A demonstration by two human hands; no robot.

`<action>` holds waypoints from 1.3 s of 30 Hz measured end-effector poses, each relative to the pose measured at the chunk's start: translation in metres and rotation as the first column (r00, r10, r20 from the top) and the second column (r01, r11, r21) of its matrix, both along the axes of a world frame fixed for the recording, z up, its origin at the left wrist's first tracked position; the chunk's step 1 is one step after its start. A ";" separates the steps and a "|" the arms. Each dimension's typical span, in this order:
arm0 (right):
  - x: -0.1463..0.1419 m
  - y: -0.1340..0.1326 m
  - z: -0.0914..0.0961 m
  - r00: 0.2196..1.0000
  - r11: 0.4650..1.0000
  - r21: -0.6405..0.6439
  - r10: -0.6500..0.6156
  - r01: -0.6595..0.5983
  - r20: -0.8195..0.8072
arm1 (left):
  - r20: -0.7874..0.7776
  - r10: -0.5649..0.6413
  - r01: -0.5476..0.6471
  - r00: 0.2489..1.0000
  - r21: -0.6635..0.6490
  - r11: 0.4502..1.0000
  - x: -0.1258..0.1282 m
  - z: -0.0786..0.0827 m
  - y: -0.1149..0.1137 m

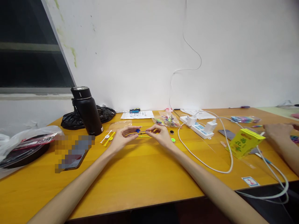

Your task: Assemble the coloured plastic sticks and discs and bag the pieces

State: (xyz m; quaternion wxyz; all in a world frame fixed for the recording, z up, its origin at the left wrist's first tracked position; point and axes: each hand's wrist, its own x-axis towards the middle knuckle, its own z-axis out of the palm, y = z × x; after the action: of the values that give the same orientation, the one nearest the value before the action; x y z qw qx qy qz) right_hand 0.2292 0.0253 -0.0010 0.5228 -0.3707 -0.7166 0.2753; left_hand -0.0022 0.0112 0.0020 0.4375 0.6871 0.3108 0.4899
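My left hand [123,137] and my right hand [160,134] face each other over the table, fingers pinched. Between them runs a thin dark blue plastic stick [141,133], one end in each pinch. A small blue round piece [137,130] shows by my left fingertips; whether it is joined to the stick I cannot tell. Just below lies a thin yellow-green stick [144,136]. Left of my left hand are a white stick with a round disc [106,136] and yellow ones [109,139]. A black disc [172,132] and a green disc [173,140] lie right of my right hand.
A black bottle [86,112] and a phone [77,155] stand left. Behind are printed paper [137,114], a screwdriver [135,110] and a bag of colourful parts [167,119]. Rightward are a power strip [198,128], looping cables, a yellow box [244,143] and another person's hand [277,135].
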 end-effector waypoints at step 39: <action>-0.010 -0.009 -0.001 0.994 0.999 -0.019 0.033 -0.031 0.102 | 0.013 0.189 -0.188 0.982 -0.059 0.980 0.002 0.000 0.002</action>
State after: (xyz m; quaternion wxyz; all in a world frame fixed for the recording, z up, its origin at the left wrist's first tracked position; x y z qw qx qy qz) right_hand 0.2191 0.0163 -0.0016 0.4776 -0.3774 -0.7459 0.2703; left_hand -0.0007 0.0129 0.0017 0.4113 0.6373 0.3843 0.5263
